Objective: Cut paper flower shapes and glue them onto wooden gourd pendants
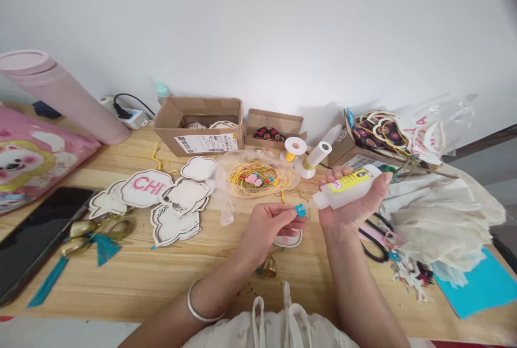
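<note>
And on the left of the bench (133, 283) lies a black phone (44, 235), brass bells (83, 228) and a blue tassel (107, 250) beside it, then overlapping white plaques (188, 194), one lettered in pink! Beyond them, on the far side, sits a cardboard box (205, 143), and right of that, yellow cords (239, 178) coil in clear plastic. Now the middle: the left hand (264, 229) pinches a small blue flower (300, 210) between thumb and fingers, just above the bench! It looks light, soft and bendy, so a rim pinch, centre free, should suit it. Just to its right, the right hand (353, 202) cradles a bottle (351, 183), fingers curled round, nozzle aimed at the flower; whether they touch, I can't tell. That bottle looks smooth and squeezable, perhaps a touch slippery, best held around the body. And over on the right, crumpled white fabric (440, 213) and a bright blue sheet (480, 283)
</note>
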Action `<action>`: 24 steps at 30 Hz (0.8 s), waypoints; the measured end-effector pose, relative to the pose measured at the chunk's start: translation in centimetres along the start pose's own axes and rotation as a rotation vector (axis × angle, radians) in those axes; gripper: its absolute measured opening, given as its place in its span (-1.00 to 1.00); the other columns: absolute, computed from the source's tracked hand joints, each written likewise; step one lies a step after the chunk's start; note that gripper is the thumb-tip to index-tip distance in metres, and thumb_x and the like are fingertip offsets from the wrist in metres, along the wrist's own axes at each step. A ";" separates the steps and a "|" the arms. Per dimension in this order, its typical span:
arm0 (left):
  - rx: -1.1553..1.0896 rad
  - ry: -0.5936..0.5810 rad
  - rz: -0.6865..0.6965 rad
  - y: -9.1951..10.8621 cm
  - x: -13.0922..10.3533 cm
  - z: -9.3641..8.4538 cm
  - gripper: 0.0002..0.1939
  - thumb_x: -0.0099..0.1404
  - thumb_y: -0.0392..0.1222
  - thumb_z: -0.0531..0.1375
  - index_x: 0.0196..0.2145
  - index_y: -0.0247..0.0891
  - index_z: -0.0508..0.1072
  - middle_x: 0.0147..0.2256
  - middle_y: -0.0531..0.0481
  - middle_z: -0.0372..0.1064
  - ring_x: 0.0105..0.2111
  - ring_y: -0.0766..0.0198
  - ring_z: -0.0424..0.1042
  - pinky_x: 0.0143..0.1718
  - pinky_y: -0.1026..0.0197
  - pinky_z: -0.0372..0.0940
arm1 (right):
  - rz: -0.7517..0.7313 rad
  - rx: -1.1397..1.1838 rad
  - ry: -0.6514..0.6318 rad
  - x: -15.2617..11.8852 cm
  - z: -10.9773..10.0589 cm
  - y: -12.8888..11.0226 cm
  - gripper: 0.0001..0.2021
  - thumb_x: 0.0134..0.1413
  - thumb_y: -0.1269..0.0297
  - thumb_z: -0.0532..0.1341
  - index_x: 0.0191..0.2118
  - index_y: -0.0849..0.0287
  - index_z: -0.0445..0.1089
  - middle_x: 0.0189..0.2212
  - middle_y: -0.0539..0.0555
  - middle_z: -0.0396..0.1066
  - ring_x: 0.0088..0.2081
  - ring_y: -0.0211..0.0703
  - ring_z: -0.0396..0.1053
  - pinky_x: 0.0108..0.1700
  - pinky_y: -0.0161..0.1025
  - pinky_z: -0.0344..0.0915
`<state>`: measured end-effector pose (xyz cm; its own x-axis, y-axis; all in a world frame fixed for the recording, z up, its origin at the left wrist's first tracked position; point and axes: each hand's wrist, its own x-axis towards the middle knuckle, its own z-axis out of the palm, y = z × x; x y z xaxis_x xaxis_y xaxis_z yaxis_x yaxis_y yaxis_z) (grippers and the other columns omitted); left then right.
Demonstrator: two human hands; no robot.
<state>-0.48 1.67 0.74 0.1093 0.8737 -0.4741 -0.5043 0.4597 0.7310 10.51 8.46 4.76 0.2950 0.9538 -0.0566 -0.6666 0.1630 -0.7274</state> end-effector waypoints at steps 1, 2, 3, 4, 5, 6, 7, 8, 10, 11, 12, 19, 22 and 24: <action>-0.001 0.000 0.001 0.0 0.0 0.0 -0.78 -0.01 -0.14 0.32 -0.42 -0.35 0.54 -0.44 -0.11 0.54 -0.47 0.28 0.51 -0.50 0.37 0.32 | -0.003 -0.003 -0.008 0.0 -0.1 0.0 -0.47 -0.32 -0.26 0.20 -0.62 0.21 0.20 -0.66 -0.10 0.14 -0.63 -0.38 0.16 -0.62 -0.38 0.15; -0.002 0.001 0.002 0.0 0.0 0.0 -0.78 -0.01 -0.14 0.32 -0.42 -0.35 0.54 -0.44 -0.11 0.54 -0.47 0.28 0.51 -0.50 0.37 0.32 | -0.009 -0.006 -0.015 0.0 -0.1 0.0 -0.48 -0.31 -0.25 0.20 -0.62 0.21 0.20 -0.66 -0.10 0.14 -0.63 -0.38 0.16 -0.62 -0.38 0.15; -0.004 0.004 0.003 0.0 0.0 -0.1 -0.78 -0.01 -0.15 0.32 -0.42 -0.35 0.54 -0.44 -0.11 0.54 -0.47 0.28 0.51 -0.51 0.37 0.32 | -0.018 -0.008 -0.021 0.1 -0.2 0.0 -0.49 -0.30 -0.24 0.20 -0.62 0.20 0.21 -0.66 -0.10 0.14 -0.63 -0.38 0.16 -0.62 -0.38 0.15; -0.007 0.005 0.004 0.0 0.0 -0.1 -0.78 -0.01 -0.15 0.32 -0.41 -0.35 0.54 -0.44 -0.11 0.54 -0.47 0.28 0.51 -0.51 0.37 0.32 | -0.033 -0.008 -0.025 0.1 -0.2 0.1 -0.49 -0.29 -0.23 0.19 -0.62 0.20 0.21 -0.66 -0.10 0.14 -0.63 -0.37 0.16 -0.62 -0.38 0.15; -0.007 0.004 0.003 0.0 0.1 -0.1 -0.79 -0.01 -0.15 0.31 -0.41 -0.36 0.54 -0.45 -0.12 0.54 -0.47 0.28 0.51 -0.51 0.37 0.32 | -0.050 -0.006 -0.026 0.1 -0.2 0.1 -0.50 -0.28 -0.23 0.19 -0.61 0.20 0.22 -0.66 -0.10 0.15 -0.63 -0.37 0.16 -0.62 -0.38 0.15; -0.007 0.002 0.003 0.0 0.1 -0.1 -0.79 0.00 -0.16 0.31 -0.41 -0.36 0.54 -0.44 -0.12 0.54 -0.47 0.28 0.51 -0.51 0.37 0.32 | -0.067 -0.004 -0.026 0.1 -0.2 0.1 -0.50 -0.27 -0.22 0.18 -0.61 0.20 0.23 -0.66 -0.10 0.15 -0.63 -0.37 0.16 -0.63 -0.38 0.15; -0.008 0.001 0.001 0.0 0.1 0.0 -0.79 -0.01 -0.16 0.31 -0.42 -0.36 0.54 -0.44 -0.12 0.54 -0.47 0.28 0.51 -0.51 0.37 0.32 | -0.079 -0.003 -0.026 0.1 -0.1 0.1 -0.51 -0.26 -0.22 0.18 -0.61 0.20 0.23 -0.66 -0.10 0.15 -0.63 -0.37 0.17 -0.63 -0.38 0.15; -0.008 -0.001 -0.001 0.0 0.1 0.0 -0.80 -0.01 -0.16 0.31 -0.42 -0.36 0.54 -0.44 -0.12 0.54 -0.47 0.28 0.51 -0.51 0.37 0.32 | -0.084 -0.003 -0.028 0.1 -0.1 0.1 -0.51 -0.25 -0.22 0.18 -0.61 0.20 0.23 -0.66 -0.10 0.15 -0.63 -0.37 0.17 -0.62 -0.38 0.16; -0.007 -0.008 -0.004 0.0 0.1 0.0 -0.81 0.00 -0.17 0.31 -0.43 -0.35 0.54 -0.44 -0.11 0.54 -0.47 0.28 0.51 -0.51 0.38 0.32 | -0.084 -0.009 -0.034 0.0 -0.1 0.2 -0.51 -0.24 -0.22 0.17 -0.62 0.19 0.22 -0.67 -0.10 0.14 -0.63 -0.37 0.16 -0.62 -0.38 0.17; -0.007 -0.011 -0.004 0.0 0.1 0.0 -0.81 0.00 -0.16 0.31 -0.43 -0.35 0.54 -0.44 -0.11 0.54 -0.47 0.28 0.51 -0.51 0.39 0.32 | -0.080 -0.014 -0.039 -0.1 -0.1 0.2 -0.51 -0.25 -0.23 0.17 -0.62 0.19 0.22 -0.67 -0.10 0.14 -0.63 -0.37 0.17 -0.62 -0.38 0.17; -0.007 -0.014 -0.003 0.0 0.1 0.0 -0.81 0.00 -0.16 0.31 -0.44 -0.35 0.54 -0.44 -0.11 0.54 -0.47 0.29 0.51 -0.52 0.39 0.32 | -0.076 -0.017 -0.042 -0.2 -0.1 0.3 -0.51 -0.25 -0.23 0.17 -0.62 0.19 0.22 -0.67 -0.10 0.14 -0.63 -0.36 0.17 -0.61 -0.37 0.17; -0.015 -0.004 0.008 0.0 0.2 -0.1 -0.80 0.00 -0.16 0.31 -0.42 -0.34 0.54 -0.45 -0.10 0.54 -0.47 0.29 0.52 -0.51 0.39 0.33 | -0.062 -0.006 -0.032 -0.1 -0.1 0.1 -0.49 -0.29 -0.24 0.19 -0.61 0.20 0.22 -0.65 -0.10 0.13 -0.63 -0.38 0.16 -0.61 -0.38 0.17; -0.008 -0.011 0.005 0.0 0.2 -0.1 -0.80 0.00 -0.16 0.31 -0.42 -0.34 0.55 -0.45 -0.11 0.54 -0.47 0.29 0.52 -0.52 0.40 0.32 | -0.081 -0.004 -0.016 -0.2 0.0 0.1 -0.50 -0.33 -0.23 0.21 -0.64 0.19 0.23 -0.66 -0.10 0.12 -0.64 -0.39 0.14 -0.62 -0.38 0.17; 0.002 -0.010 0.007 -0.1 0.2 -0.1 -0.80 0.00 -0.15 0.31 -0.43 -0.34 0.55 -0.44 -0.11 0.54 -0.46 0.29 0.52 -0.52 0.40 0.32 | -0.085 -0.015 -0.027 -0.2 -0.1 0.2 -0.51 -0.32 -0.23 0.19 -0.64 0.19 0.24 -0.66 -0.10 0.12 -0.63 -0.38 0.14 -0.62 -0.37 0.17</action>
<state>-0.55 1.78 0.54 0.1143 0.8782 -0.4644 -0.5036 0.4541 0.7349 10.34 8.25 4.56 0.3312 0.9433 0.0238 -0.6299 0.2398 -0.7387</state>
